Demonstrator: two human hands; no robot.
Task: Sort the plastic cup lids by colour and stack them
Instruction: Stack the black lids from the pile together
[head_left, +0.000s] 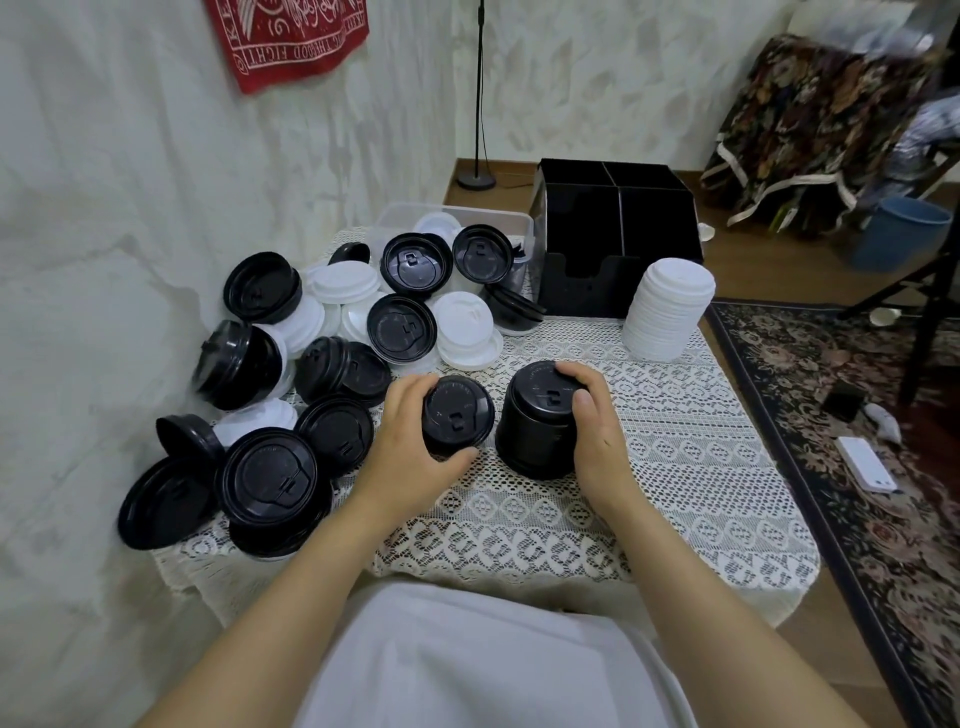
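Beyond your white shirt (467, 665), your left hand (410, 441) curls round a short stack of round black plastic lids (457, 415); your right hand (597, 436) clasps the taller black lid stack (535, 436) beside it on the lace-covered table (685, 467).

left hand (410, 447) gripping, right hand (592, 431) gripping
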